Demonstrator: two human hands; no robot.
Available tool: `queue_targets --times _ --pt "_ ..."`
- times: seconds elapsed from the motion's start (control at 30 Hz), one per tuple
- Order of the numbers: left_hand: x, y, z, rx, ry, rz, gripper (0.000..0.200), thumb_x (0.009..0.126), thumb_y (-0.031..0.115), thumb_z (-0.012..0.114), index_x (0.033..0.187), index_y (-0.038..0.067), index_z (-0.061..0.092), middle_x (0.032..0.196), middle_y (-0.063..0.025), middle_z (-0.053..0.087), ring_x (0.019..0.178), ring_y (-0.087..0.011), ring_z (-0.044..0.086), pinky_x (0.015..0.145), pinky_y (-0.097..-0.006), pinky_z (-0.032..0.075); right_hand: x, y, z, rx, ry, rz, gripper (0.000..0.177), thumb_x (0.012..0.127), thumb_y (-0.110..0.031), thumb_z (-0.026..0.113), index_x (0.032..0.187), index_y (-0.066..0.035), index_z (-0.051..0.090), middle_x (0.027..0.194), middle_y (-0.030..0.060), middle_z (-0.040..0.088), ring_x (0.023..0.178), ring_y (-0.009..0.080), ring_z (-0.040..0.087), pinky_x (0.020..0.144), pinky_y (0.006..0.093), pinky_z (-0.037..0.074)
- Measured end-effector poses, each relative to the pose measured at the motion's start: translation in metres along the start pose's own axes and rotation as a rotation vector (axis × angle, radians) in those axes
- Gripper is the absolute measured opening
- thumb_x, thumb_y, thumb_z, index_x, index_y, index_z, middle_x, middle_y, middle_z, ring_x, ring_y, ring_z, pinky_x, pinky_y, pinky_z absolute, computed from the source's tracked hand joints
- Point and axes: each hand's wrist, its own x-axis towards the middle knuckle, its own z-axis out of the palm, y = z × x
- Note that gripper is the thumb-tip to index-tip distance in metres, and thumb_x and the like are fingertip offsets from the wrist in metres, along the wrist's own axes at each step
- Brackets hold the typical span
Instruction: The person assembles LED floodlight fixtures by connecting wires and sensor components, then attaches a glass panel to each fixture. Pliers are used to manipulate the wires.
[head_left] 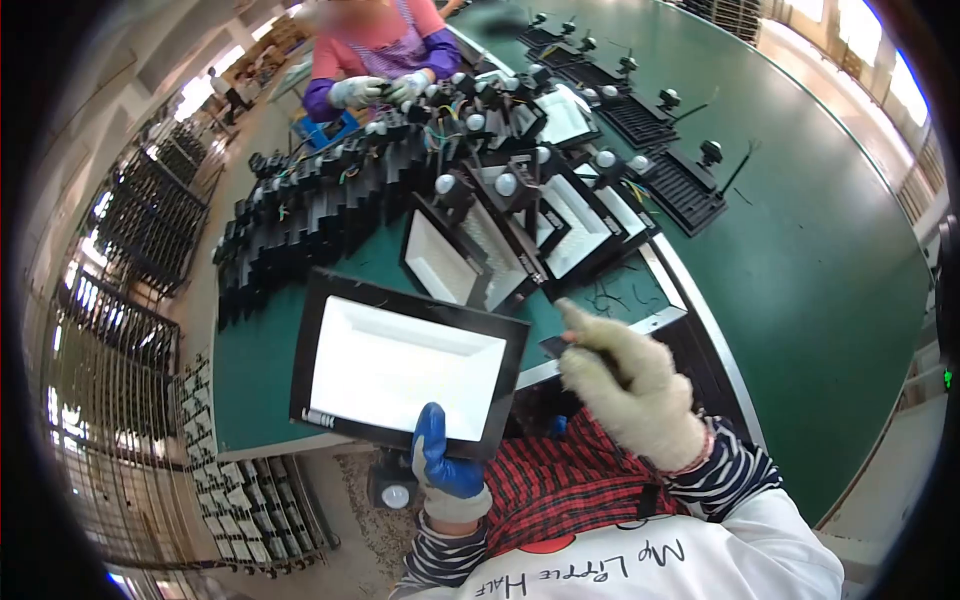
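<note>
My left hand (450,465), in a blue-coated glove, grips the lower edge of a floodlight (405,375) with a black frame and a bright white inside. The thumb lies over the front of the frame. A round sensor (395,495) shows below the lamp, close to that hand. My right hand (635,390), in a pale fuzzy glove, is raised to the right of the lamp, apart from it. Its fingers are curled around something dark that I cannot make out. Ahead of both hands, more floodlights (440,255) with white sensor domes lean against each other on the green table.
A co-worker in gloves and purple sleeves (438,55) handles parts across the green table (800,250). Black housings (685,190) lie in a row on the right. Short black wire pieces (625,295) lie near the metal edge. Racks (245,490) of parts stand at left.
</note>
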Motion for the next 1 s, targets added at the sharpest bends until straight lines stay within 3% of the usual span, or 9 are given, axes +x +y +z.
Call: queue_targets --times 0.27,0.43,0.5,0.6,0.73,0.77,0.83,0.93,1.0 --pt "-0.017 -0.031 -0.039 0.104 -0.303 0.197 0.043 0.101 0.020 0.046 0.131 -0.010 0.053 0.139 -0.0255 0.052 0.126 -0.0377 0.056 0.106 -0.0527 0.049 0.002 0.029 0.011 -0.127 0.080 0.007 0.039 0.093 -0.010 0.069 0.129 -0.001 0.062 0.099 0.0118 0.071 0.079 0.0115 0.067 0.072 0.0261 0.055" --pt "-0.016 -0.050 -0.105 0.432 -0.106 0.328 0.041 0.100 0.018 0.044 0.131 -0.009 0.054 0.138 -0.0265 0.053 0.124 -0.0392 0.058 0.104 -0.0549 0.050 0.006 0.032 -0.001 -0.217 0.014 -0.101 0.036 0.092 -0.011 0.069 0.127 -0.002 0.064 0.093 0.0104 0.069 0.076 0.0136 0.067 0.069 0.0277 0.054" --pt "-0.017 -0.047 -0.102 0.399 -0.137 0.317 0.043 0.100 0.019 0.045 0.131 -0.009 0.054 0.138 -0.0273 0.053 0.124 -0.0396 0.058 0.104 -0.0544 0.051 0.008 0.030 -0.004 -0.220 0.001 -0.118 0.037 0.091 -0.010 0.070 0.127 -0.003 0.064 0.092 0.0102 0.069 0.076 0.0158 0.067 0.068 0.0283 0.054" --pt "-0.018 -0.019 -0.036 0.089 0.017 -0.008 0.044 0.099 0.020 0.047 0.131 -0.009 0.054 0.137 -0.0289 0.053 0.123 -0.0410 0.058 0.104 -0.0543 0.050 0.011 0.030 -0.005 -0.237 -0.015 -0.191 0.038 0.090 -0.012 0.070 0.127 -0.003 0.064 0.092 0.0105 0.069 0.077 0.0196 0.068 0.069 0.0298 0.054" --pt "-0.037 -0.048 -0.085 0.545 -0.121 0.205 0.049 0.096 0.018 0.055 0.138 -0.006 0.048 0.138 -0.0258 0.053 0.123 -0.0371 0.058 0.107 -0.0509 0.049 0.016 0.019 0.000 -0.268 -0.038 -0.212 0.038 0.092 -0.015 0.068 0.127 -0.003 0.064 0.094 0.0122 0.069 0.080 0.0243 0.069 0.071 0.0323 0.055" --pt "-0.041 -0.052 -0.092 0.586 -0.134 0.220 0.049 0.096 0.018 0.056 0.137 -0.006 0.049 0.137 -0.0254 0.054 0.123 -0.0366 0.059 0.106 -0.0504 0.049 0.016 0.017 0.004 -0.248 -0.022 -0.207 0.037 0.091 -0.012 0.069 0.127 -0.002 0.064 0.091 0.0108 0.068 0.077 0.0201 0.066 0.069 0.0305 0.053" --pt "-0.046 -0.050 -0.091 0.622 -0.146 0.173 0.049 0.095 0.019 0.057 0.137 -0.006 0.049 0.136 -0.0245 0.055 0.121 -0.0356 0.059 0.105 -0.0495 0.049 0.017 0.014 0.011 -0.209 0.009 -0.196 0.036 0.091 -0.006 0.070 0.127 0.000 0.064 0.085 0.0081 0.066 0.071 0.0115 0.061 0.063 0.0269 0.050" --pt "-0.049 -0.047 -0.084 0.651 -0.181 0.058 0.049 0.095 0.019 0.059 0.135 -0.006 0.050 0.133 -0.0232 0.056 0.120 -0.0342 0.061 0.104 -0.0480 0.050 0.022 0.009 0.021 -0.192 0.081 -0.299 0.037 0.091 -0.006 0.070 0.127 0.001 0.064 0.085 0.0075 0.066 0.070 0.0113 0.060 0.063 0.0269 0.050" --pt "-0.049 -0.048 -0.077 0.663 -0.219 -0.013 0.049 0.094 0.020 0.061 0.135 -0.006 0.051 0.132 -0.0223 0.058 0.118 -0.0332 0.061 0.103 -0.0471 0.051 0.023 -0.002 0.026 -0.154 0.109 -0.239 0.035 0.092 -0.006 0.069 0.126 0.001 0.064 0.084 0.0065 0.065 0.070 0.0107 0.059 0.062 0.0265 0.049"
